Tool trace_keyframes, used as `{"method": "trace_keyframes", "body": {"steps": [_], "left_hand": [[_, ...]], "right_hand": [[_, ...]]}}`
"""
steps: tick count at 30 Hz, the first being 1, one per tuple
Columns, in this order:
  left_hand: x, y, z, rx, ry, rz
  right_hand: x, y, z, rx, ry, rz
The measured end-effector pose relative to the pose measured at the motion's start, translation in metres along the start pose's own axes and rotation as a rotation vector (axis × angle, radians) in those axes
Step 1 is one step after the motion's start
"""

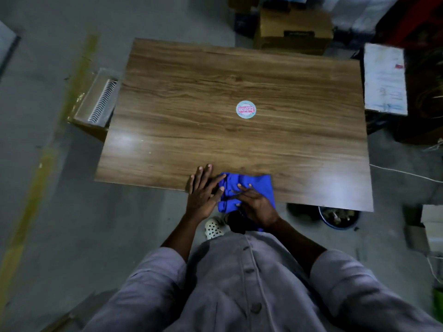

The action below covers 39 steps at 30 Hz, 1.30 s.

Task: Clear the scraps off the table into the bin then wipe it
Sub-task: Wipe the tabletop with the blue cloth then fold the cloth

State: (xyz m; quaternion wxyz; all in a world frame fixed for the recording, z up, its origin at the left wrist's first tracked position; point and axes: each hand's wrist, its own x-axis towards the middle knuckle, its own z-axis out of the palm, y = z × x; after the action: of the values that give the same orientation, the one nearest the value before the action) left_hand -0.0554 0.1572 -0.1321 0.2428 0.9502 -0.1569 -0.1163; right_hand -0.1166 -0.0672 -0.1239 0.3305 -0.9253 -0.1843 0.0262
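A blue cloth (251, 185) lies bunched at the near edge of the wooden table (215, 104), partly hanging over it. My left hand (203, 190) lies flat with straight fingers, its fingertips on the cloth's left side and the tabletop. My right hand (256, 203) rests on top of the cloth with fingers spread, pressing it down. A round white and pink sticker (246, 109) sits near the table's middle. The bin (339, 218), a dark round bucket with scraps inside, stands on the floor under the table's near right corner.
Cardboard boxes (293, 27) stand behind the table. A box with a white grille (96, 101) sits at its left side, a white package (384, 80) at its right. A white cable (405, 172) runs across the floor at right.
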Motion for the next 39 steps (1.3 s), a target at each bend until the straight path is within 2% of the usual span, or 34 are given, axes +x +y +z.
{"method": "trace_keyframes", "body": {"steps": [2,5,10,15,19,21,25,28,33,39], "left_hand": [[-0.007,-0.005,0.001,0.002,0.004,0.006],[-0.009,-0.011,0.002,-0.008,-0.005,0.036],[-0.008,-0.007,0.003,0.002,0.034,0.037],[-0.001,0.012,0.006,-0.049,0.106,-0.048],[0.026,0.033,0.004,-0.076,0.140,-0.054],[0.047,0.044,0.004,-0.087,0.136,-0.062],[0.091,0.073,0.006,-0.106,0.142,-0.061],[0.128,0.099,0.012,-0.088,0.152,-0.019],[0.190,0.128,0.024,-0.026,0.123,-0.089],[0.234,0.149,0.035,0.083,0.146,-0.275]], "right_hand": [[-0.015,-0.016,-0.011,0.135,-0.037,0.064],[-0.035,-0.025,-0.033,0.205,-0.089,0.151],[-0.042,-0.005,-0.097,0.215,0.235,0.410],[-0.024,0.020,-0.173,0.214,0.599,0.640],[-0.015,0.050,-0.184,0.091,0.755,0.826],[-0.009,0.061,-0.173,-0.027,0.733,0.881],[0.000,0.081,-0.136,-0.039,0.315,1.089],[0.003,0.113,-0.116,-0.140,0.128,1.107],[0.036,0.179,-0.130,-0.314,0.222,1.004],[0.114,0.277,-0.183,-0.421,0.337,0.893]]}}
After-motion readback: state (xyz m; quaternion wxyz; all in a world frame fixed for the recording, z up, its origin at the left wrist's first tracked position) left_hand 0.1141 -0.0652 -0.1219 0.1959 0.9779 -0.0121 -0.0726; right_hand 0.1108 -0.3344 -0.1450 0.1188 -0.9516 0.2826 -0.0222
